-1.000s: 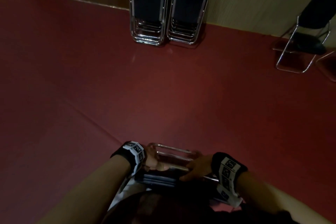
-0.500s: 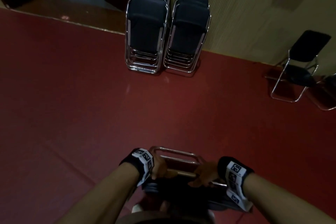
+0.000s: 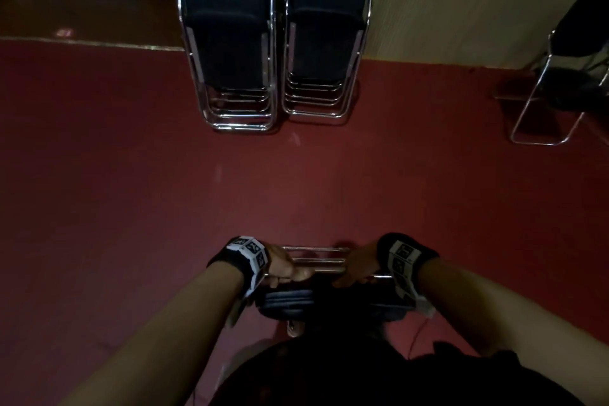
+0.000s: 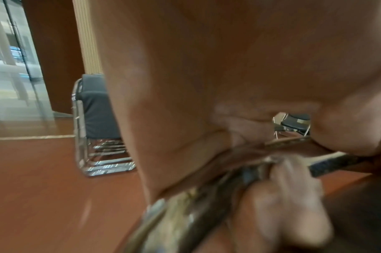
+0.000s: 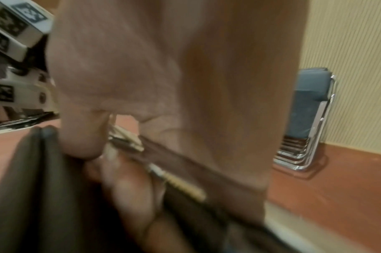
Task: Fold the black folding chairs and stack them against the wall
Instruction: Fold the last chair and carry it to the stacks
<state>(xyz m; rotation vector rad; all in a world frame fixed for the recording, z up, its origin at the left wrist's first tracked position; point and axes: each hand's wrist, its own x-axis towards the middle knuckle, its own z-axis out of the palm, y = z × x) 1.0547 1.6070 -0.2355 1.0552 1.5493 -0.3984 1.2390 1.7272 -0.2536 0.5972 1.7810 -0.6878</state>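
Note:
I carry a folded black chair (image 3: 329, 301) flat in front of my body, its chrome tubes (image 3: 318, 257) pointing ahead. My left hand (image 3: 286, 269) grips the chrome frame on the left, fingers curled round the tube (image 4: 207, 202). My right hand (image 3: 357, 269) grips the same frame on the right, with the tube (image 5: 181, 184) running under its curled fingers. Two stacks of folded black chairs lean on the beige wall ahead: a left stack (image 3: 227, 39) and a right stack (image 3: 326, 33). The stacks also show in the wrist views (image 4: 94, 123) (image 5: 308, 109).
An unfolded black chair (image 3: 573, 69) stands at the right by the ribbed beige wall (image 3: 461, 0). Red floor (image 3: 230, 181) stretches between me and the stacks. A wooden strip and a glass door (image 4: 12, 68) lie at the far left.
The stacks have come nearer and larger in the head view as I walk toward them. Both hands keep their grip on the folded chair's frame.

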